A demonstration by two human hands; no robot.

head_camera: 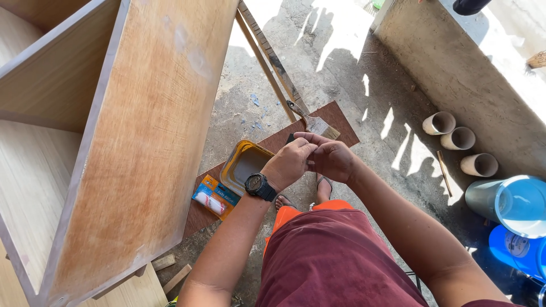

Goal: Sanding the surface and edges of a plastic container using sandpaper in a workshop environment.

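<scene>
— Closest in?
— Maroon shirt (pixel 335 261) and orange shorts (pixel 287 215), then two forearms converging over the floor (pixel 341 74).
— Left hand (pixel 289 164)?
— Wearing a black watch (pixel 260 186), fingers (pixel 304 149) curled together, pinching something too small to make out.
— Right hand (pixel 333 160)?
— Touching the left, fingertips bent inward and meeting the same spot; contents hidden.
— Just beyond the hands?
— Brown board (pixel 335 116) lying flat on the floor. Near its left edge, a yellow paint tray (pixel 242 165) and a packaged mini roller (pixel 213 199).
— And the brush (pixel 311 121)?
— Right past the fingertips, towards the board's far corner, long axis running up-left, bristles nearest. Both hands about equally close.
— Farther out?
— Wooden cabinet (pixel 142 142) left, three pipe sections (pixel 459 138) right.
</scene>
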